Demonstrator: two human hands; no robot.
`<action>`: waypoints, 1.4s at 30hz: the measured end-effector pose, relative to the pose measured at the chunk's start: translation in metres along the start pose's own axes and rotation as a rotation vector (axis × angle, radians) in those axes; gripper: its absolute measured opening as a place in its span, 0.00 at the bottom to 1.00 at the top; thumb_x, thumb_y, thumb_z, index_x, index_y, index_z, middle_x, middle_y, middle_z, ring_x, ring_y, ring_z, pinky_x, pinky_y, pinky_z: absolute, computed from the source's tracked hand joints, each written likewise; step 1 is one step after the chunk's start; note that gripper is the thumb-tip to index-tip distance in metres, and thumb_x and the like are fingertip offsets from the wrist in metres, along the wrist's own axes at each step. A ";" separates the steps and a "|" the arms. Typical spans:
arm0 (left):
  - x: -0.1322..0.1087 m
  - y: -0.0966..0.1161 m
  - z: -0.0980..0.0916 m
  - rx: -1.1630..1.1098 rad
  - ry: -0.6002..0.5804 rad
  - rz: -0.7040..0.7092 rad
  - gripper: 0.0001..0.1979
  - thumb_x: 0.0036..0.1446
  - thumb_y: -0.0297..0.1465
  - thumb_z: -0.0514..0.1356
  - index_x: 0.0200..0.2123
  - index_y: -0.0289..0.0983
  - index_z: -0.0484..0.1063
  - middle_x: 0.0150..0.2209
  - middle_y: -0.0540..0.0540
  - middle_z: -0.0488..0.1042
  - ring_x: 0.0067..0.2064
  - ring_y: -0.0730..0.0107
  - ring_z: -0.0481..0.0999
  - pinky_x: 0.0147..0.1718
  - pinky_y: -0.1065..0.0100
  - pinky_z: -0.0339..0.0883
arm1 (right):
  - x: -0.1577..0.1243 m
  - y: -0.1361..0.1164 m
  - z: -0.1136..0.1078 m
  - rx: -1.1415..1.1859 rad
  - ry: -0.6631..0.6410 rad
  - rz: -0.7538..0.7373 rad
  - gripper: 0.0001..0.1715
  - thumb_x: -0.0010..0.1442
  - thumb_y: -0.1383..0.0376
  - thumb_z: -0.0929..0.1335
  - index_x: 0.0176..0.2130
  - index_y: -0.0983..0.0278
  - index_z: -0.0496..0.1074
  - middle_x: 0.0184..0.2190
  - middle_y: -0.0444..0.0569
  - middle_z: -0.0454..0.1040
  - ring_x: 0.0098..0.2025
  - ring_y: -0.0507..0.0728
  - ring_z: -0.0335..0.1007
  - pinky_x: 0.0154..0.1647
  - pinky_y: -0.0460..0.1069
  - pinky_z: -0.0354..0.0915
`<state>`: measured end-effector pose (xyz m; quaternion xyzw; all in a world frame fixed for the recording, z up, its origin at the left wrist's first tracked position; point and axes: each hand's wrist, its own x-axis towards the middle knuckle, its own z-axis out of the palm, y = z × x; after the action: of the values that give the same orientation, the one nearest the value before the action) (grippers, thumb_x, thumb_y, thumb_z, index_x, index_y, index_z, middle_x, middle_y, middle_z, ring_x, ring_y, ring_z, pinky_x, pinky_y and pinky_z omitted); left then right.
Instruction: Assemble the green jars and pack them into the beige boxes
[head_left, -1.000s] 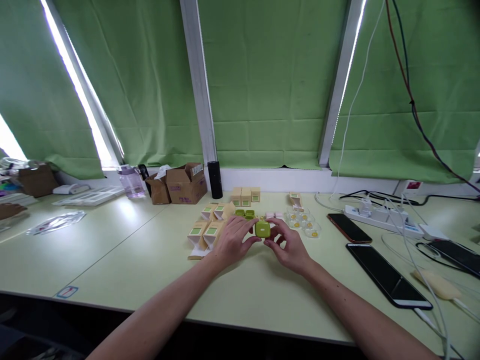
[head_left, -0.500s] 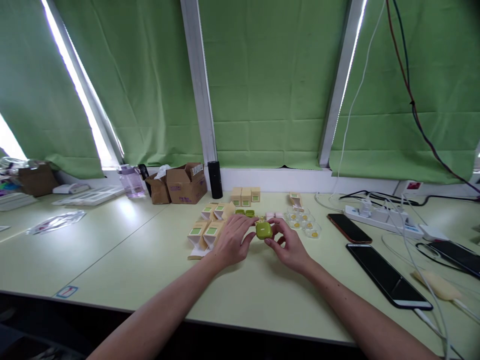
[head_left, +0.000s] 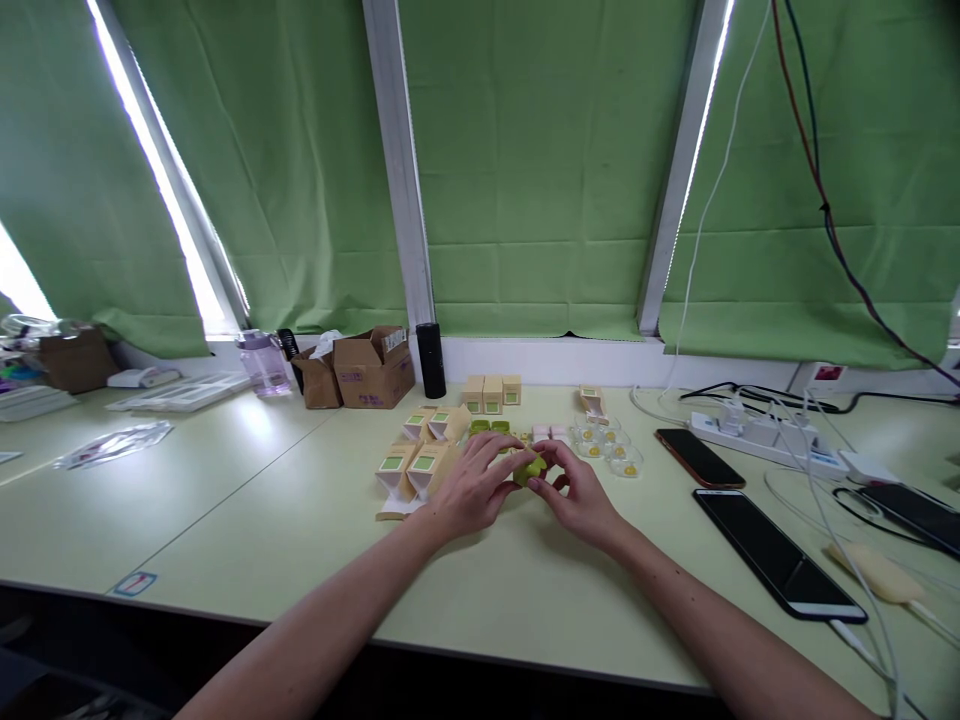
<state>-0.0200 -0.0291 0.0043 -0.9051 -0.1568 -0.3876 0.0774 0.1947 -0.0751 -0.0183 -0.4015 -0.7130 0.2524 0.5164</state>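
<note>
A small glossy olive-green case (head_left: pixel 531 469), rounded like an earbud case, is held up just above the table between my two hands. My right hand (head_left: pixel 583 497) pinches it from the right with thumb and fingers. From the left, my left hand (head_left: pixel 472 489) has its fingertips on the case's upper side, and they partly cover it. Similar green pieces (head_left: pixel 489 427) lie just behind my left hand. Small open kraft cartons with green labels (head_left: pixel 405 470) stand left of that hand. Clear rounded plastic pieces with yellow centres (head_left: pixel 609 444) sit beyond my right hand.
Closed kraft boxes (head_left: pixel 491 392) and an open carton (head_left: pixel 592 402) stand farther back. On the right are phones (head_left: pixel 780 552), a power strip (head_left: pixel 765 440) and loose cables. A cardboard box (head_left: pixel 373 370), a black cylinder (head_left: pixel 430 360) and a purple bottle (head_left: pixel 263 363) line the back left.
The green case has turned from facing me squarely to a tilted angle. My left fingers have moved right onto it and now cover part of it. My right hand stays nearly in place.
</note>
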 end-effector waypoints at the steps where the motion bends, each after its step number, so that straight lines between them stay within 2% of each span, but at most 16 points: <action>1: 0.000 0.000 0.000 -0.016 -0.001 -0.003 0.24 0.66 0.26 0.60 0.63 0.46 0.67 0.55 0.39 0.74 0.58 0.52 0.71 0.57 0.48 0.68 | 0.000 0.000 0.000 -0.006 0.003 -0.004 0.21 0.65 0.57 0.70 0.55 0.58 0.67 0.42 0.49 0.75 0.41 0.56 0.73 0.32 0.48 0.71; 6: 0.002 0.000 0.001 -0.144 0.050 -0.107 0.22 0.65 0.27 0.62 0.61 0.43 0.69 0.54 0.39 0.76 0.57 0.53 0.73 0.56 0.48 0.70 | 0.001 0.005 -0.003 -0.062 0.044 -0.034 0.20 0.69 0.55 0.67 0.56 0.58 0.68 0.41 0.49 0.78 0.42 0.57 0.76 0.34 0.48 0.71; 11: 0.005 -0.009 0.006 -0.343 0.195 -0.366 0.22 0.61 0.30 0.66 0.59 0.42 0.72 0.55 0.39 0.76 0.56 0.54 0.74 0.56 0.51 0.71 | 0.003 0.016 -0.006 -0.272 0.138 -0.082 0.12 0.70 0.59 0.64 0.51 0.58 0.72 0.41 0.50 0.78 0.41 0.58 0.75 0.34 0.50 0.71; 15: 0.013 -0.026 0.013 -0.725 0.329 -0.622 0.23 0.59 0.32 0.68 0.58 0.40 0.74 0.58 0.39 0.76 0.55 0.56 0.76 0.54 0.56 0.72 | 0.003 0.016 -0.006 -0.520 0.096 -0.211 0.10 0.69 0.66 0.63 0.43 0.59 0.74 0.40 0.52 0.79 0.44 0.61 0.73 0.38 0.53 0.71; 18: 0.025 -0.033 0.014 -1.031 0.366 -0.704 0.25 0.55 0.35 0.72 0.56 0.37 0.75 0.54 0.39 0.78 0.53 0.58 0.78 0.51 0.60 0.73 | 0.004 0.015 -0.003 -0.649 0.028 -0.290 0.12 0.68 0.71 0.63 0.44 0.60 0.75 0.43 0.53 0.80 0.49 0.62 0.71 0.45 0.56 0.71; 22: 0.038 -0.028 0.011 -1.307 0.393 -0.751 0.22 0.55 0.37 0.72 0.52 0.37 0.78 0.46 0.42 0.80 0.45 0.65 0.78 0.41 0.68 0.71 | 0.007 0.020 0.003 -0.857 -0.063 -0.276 0.16 0.65 0.73 0.65 0.48 0.63 0.77 0.53 0.56 0.78 0.58 0.65 0.66 0.57 0.59 0.67; 25: 0.037 -0.023 0.014 -1.413 0.423 -0.776 0.19 0.55 0.35 0.72 0.49 0.36 0.79 0.44 0.42 0.79 0.42 0.67 0.77 0.40 0.68 0.71 | 0.010 0.022 0.005 -1.016 -0.153 -0.236 0.20 0.62 0.73 0.66 0.52 0.65 0.77 0.61 0.58 0.73 0.65 0.68 0.59 0.64 0.62 0.61; 29: 0.024 -0.023 0.023 -1.517 0.453 -0.838 0.16 0.57 0.33 0.69 0.48 0.33 0.79 0.45 0.39 0.80 0.42 0.65 0.77 0.41 0.66 0.70 | 0.016 0.014 0.007 -1.116 -0.301 -0.231 0.25 0.59 0.72 0.68 0.55 0.67 0.76 0.66 0.59 0.69 0.68 0.69 0.55 0.67 0.62 0.54; 35: 0.012 -0.026 0.026 -1.597 0.443 -0.799 0.15 0.61 0.33 0.64 0.49 0.31 0.78 0.47 0.34 0.81 0.44 0.60 0.79 0.42 0.62 0.71 | 0.030 0.011 0.018 -1.149 -0.372 -0.212 0.19 0.64 0.71 0.64 0.53 0.68 0.76 0.64 0.60 0.70 0.65 0.69 0.58 0.64 0.62 0.53; 42: 0.010 -0.025 0.027 -1.601 0.441 -0.831 0.14 0.61 0.33 0.65 0.48 0.31 0.79 0.45 0.36 0.81 0.42 0.63 0.78 0.42 0.63 0.70 | 0.040 0.022 0.023 -1.142 -0.360 -0.178 0.15 0.69 0.69 0.62 0.48 0.66 0.76 0.52 0.58 0.77 0.56 0.67 0.63 0.55 0.60 0.56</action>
<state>-0.0039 0.0039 -0.0070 -0.4658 -0.1360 -0.5405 -0.6873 0.1740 -0.0287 -0.0217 -0.5050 -0.8428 -0.1504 0.1097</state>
